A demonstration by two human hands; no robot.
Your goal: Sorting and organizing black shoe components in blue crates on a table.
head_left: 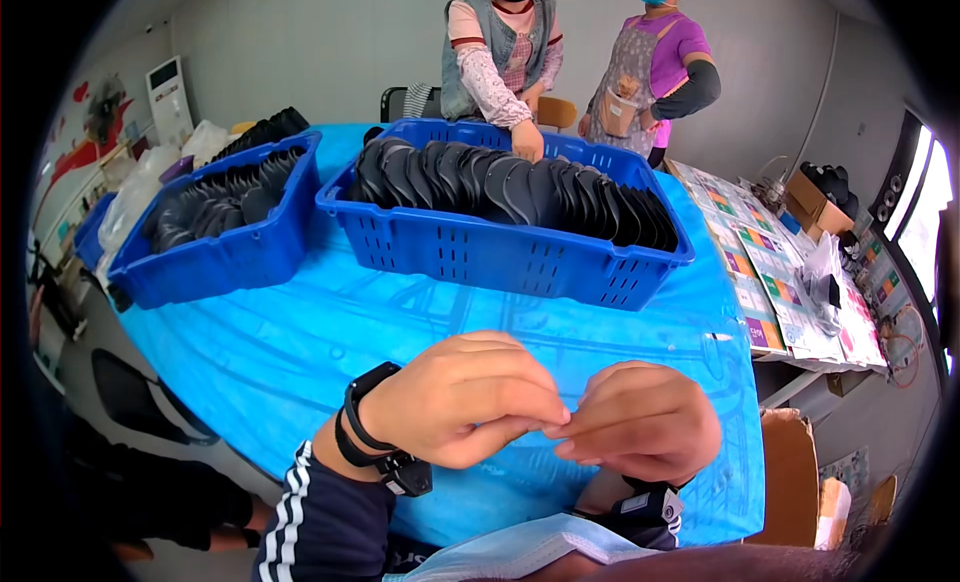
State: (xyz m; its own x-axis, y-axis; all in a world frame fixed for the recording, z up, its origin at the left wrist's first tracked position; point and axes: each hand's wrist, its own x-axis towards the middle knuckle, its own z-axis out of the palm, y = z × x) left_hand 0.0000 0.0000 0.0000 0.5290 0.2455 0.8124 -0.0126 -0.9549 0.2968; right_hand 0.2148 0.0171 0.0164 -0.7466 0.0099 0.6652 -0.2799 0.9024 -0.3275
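My left hand (465,397) and my right hand (645,417) meet in front of me, above the blue table cover (420,312). Both are closed in a pinch, with the fingertips touching or nearly so. Whatever may be between them is hidden or too small to make out. Beyond my hands stands a large blue plastic crate (480,257), packed with a row of thin, curved black pieces (515,187). A black band (350,422) with a small device sits on my left wrist, and another small device (650,504) on my right.
A second blue crate (215,270) of black pieces (215,207) stands at the left. One person (500,57) reaches into the large crate from behind; another person (650,77) stands farther right. Printed sheets (770,272) cover a side table. A cardboard box (787,472) is at lower right.
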